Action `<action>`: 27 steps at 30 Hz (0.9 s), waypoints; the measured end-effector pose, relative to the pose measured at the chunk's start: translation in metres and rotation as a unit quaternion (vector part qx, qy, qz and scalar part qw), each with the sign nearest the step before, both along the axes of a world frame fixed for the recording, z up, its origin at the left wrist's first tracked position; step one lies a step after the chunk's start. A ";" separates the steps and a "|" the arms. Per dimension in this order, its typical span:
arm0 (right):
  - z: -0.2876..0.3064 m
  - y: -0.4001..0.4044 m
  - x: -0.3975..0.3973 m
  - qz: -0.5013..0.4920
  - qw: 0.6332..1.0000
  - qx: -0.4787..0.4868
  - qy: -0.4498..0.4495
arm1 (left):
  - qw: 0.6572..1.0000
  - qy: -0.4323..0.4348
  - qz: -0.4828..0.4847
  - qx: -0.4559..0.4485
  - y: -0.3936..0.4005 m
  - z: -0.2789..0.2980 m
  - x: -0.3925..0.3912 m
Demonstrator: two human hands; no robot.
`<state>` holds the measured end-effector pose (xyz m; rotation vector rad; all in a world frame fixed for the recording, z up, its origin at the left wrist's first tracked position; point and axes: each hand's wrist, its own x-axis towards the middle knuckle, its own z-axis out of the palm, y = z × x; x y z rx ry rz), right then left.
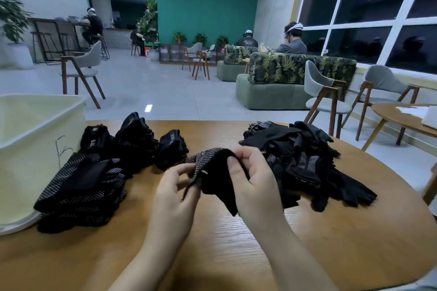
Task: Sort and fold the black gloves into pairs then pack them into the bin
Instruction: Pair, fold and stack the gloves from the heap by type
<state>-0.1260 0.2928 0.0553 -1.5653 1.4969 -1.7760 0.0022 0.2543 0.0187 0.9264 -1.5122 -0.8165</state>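
Both hands (212, 186) around glove (216, 172) (above table)

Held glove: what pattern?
Black glove with small white grip dots, pinched by both hands; head view.

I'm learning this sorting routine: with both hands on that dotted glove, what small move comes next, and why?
Probably fold it and lay it on the dotted stack beside the bin. Left hand and right hand both pinch the dotted glove above the table, and the unsorted heap remains.

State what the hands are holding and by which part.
A dotted black glove: the left hand pinches its left edge, the right hand grips its top fold.
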 end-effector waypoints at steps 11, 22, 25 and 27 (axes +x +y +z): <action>-0.040 -0.001 0.036 0.085 0.979 0.150 -0.106 | 0.993 -0.031 0.090 -0.070 -0.015 0.031 0.037; -0.062 0.008 0.022 -0.028 0.967 0.129 0.217 | 0.920 -0.385 0.028 -0.065 -0.035 -0.015 0.048; -0.063 0.008 0.017 -0.033 0.961 0.146 0.231 | 0.923 -0.376 0.060 -0.049 -0.027 -0.026 0.057; -0.064 0.008 0.015 -0.038 0.957 0.164 0.237 | 0.921 -0.380 0.084 -0.036 -0.023 -0.029 0.060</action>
